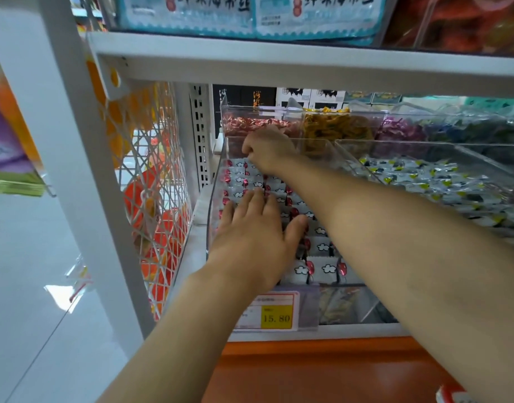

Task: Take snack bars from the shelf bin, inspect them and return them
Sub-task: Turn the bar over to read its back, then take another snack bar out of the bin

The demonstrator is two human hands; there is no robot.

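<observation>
Head view puts both of our hands inside the same clear bin [211, 216]. Our left hand [254, 231] lies flat, palm down, fingers straight and spread on top of the packed snack bars [322, 267] in the middle of the bin. Our right hand [269, 149] reaches further in, to the back end, with its fingers curled down onto the last rows. We cannot tell whether they have closed on a bar or only touch the wrappers.

The bars are white packets with cloud and red marks. They fill the bin in columns running from the front lip away from us, and each packet seems to lie crosswise to that run. So the bars sit directly under and ahead of both hands. The right hand is nearer the back rows and the left is nearer the middle. We judge that any lift would come straight up from the right fingertips while the left holds the neighbours down.

Further out, a yellow price tag [276, 311] sits below the bin, and a neighbouring bin of green-marked packets [424, 181] stands to the right.
</observation>
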